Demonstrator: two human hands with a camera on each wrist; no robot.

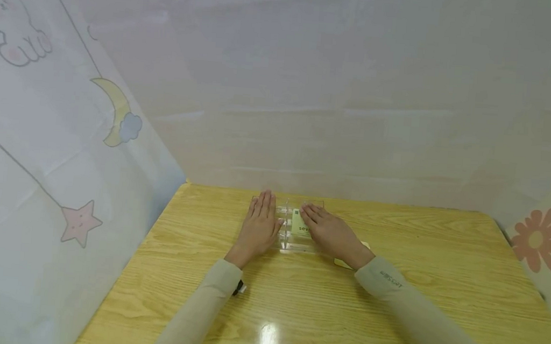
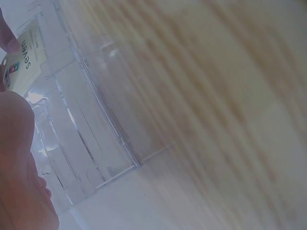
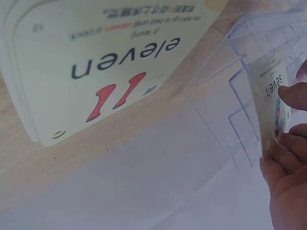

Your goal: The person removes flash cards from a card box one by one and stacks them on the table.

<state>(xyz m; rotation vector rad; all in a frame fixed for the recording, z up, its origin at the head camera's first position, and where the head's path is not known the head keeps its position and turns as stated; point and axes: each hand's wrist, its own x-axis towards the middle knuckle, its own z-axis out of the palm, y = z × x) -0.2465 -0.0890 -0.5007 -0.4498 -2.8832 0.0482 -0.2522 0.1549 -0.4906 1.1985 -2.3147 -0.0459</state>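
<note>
A clear plastic rack [image 1: 285, 244] with stepped ledges stands near the table's back edge. On its right part sits a pale card [image 3: 269, 81] printed "seven". My right hand [image 1: 333, 235] pinches this card, thumb on its printed face and fingers at its edge and behind it. My left hand [image 1: 258, 227] rests at the rack's left side with its fingers straight. Bare ledges of the rack [image 2: 86, 120] show beside that hand in the left wrist view. Under my right wrist lies a stack of cards [image 3: 110, 96], its top one reading "eleven" with a red 11.
The wood-grain table [image 1: 313, 315] carries the rack and cards. A pale sheet wall [image 1: 333, 117] rises right behind the rack, with printed side walls at left and right. Something small and black [image 1: 239, 287] is at my left cuff.
</note>
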